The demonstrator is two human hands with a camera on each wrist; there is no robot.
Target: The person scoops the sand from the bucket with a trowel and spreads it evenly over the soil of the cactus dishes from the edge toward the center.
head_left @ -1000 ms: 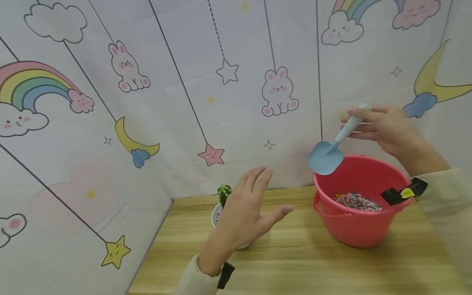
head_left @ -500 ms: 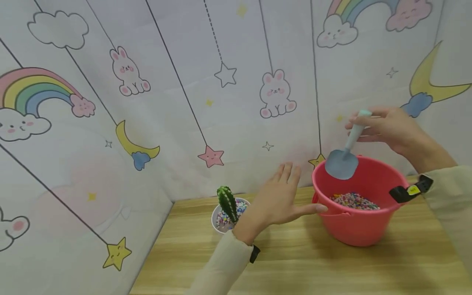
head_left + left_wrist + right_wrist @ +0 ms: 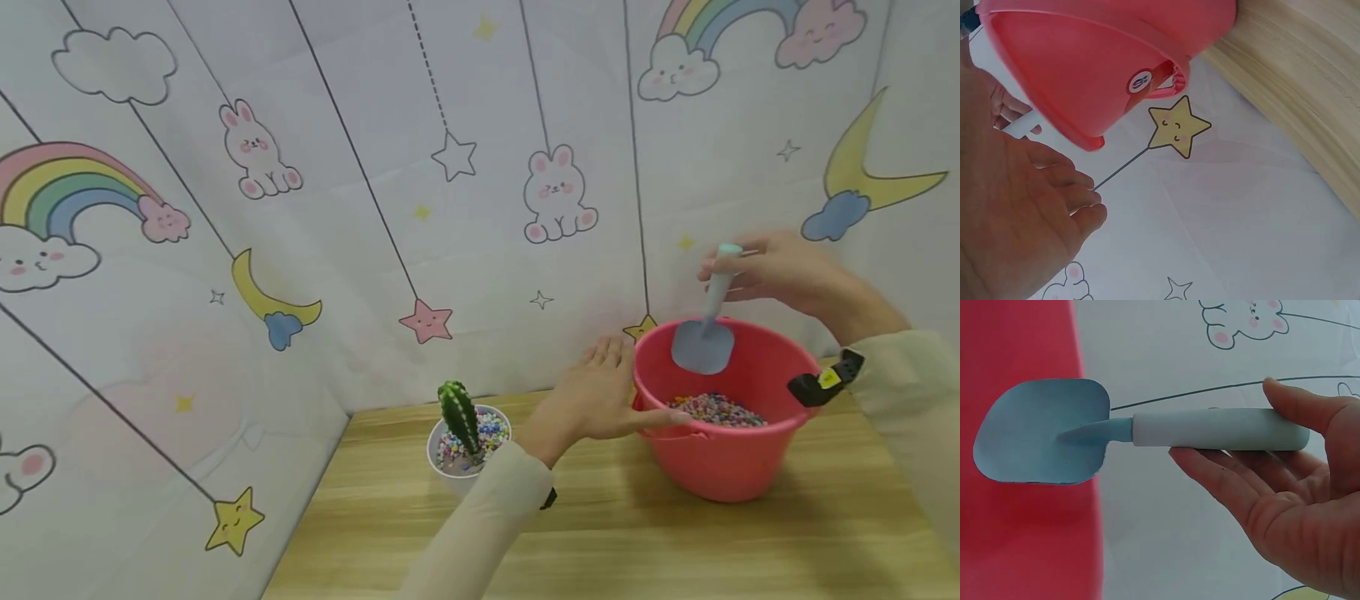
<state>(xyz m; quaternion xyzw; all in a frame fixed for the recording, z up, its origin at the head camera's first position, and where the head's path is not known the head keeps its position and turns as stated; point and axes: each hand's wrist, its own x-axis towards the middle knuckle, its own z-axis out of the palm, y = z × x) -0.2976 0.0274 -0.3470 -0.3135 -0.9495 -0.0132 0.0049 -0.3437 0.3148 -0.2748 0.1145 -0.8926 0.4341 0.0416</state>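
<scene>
My right hand (image 3: 787, 275) grips a small blue shovel (image 3: 1041, 431) by its pale handle (image 3: 1210, 429), the thumb on one side and fingers on the other. In the head view the shovel's blade points down over the mouth of a red bucket (image 3: 727, 467). Small multicoloured beads (image 3: 716, 410) cover the bucket's bottom. At the bucket's left side is my left hand (image 3: 588, 408), fingers straight and thumb stretched across the rim. The left wrist view shows its fingers (image 3: 1082, 200) beside the bucket wall, holding nothing.
A potted cactus (image 3: 459, 417) in a white pot with coloured beads stands left of the bucket, partly behind my left sleeve (image 3: 487, 517). The wooden tabletop (image 3: 600, 542) meets a white cloth backdrop (image 3: 360, 167) printed with rabbits, stars and rainbows.
My left hand has moved right, from in front of the cactus pot to the bucket's rim, uncovering the cactus. The shovel has moved right and down, its blade now more upright over the bucket.
</scene>
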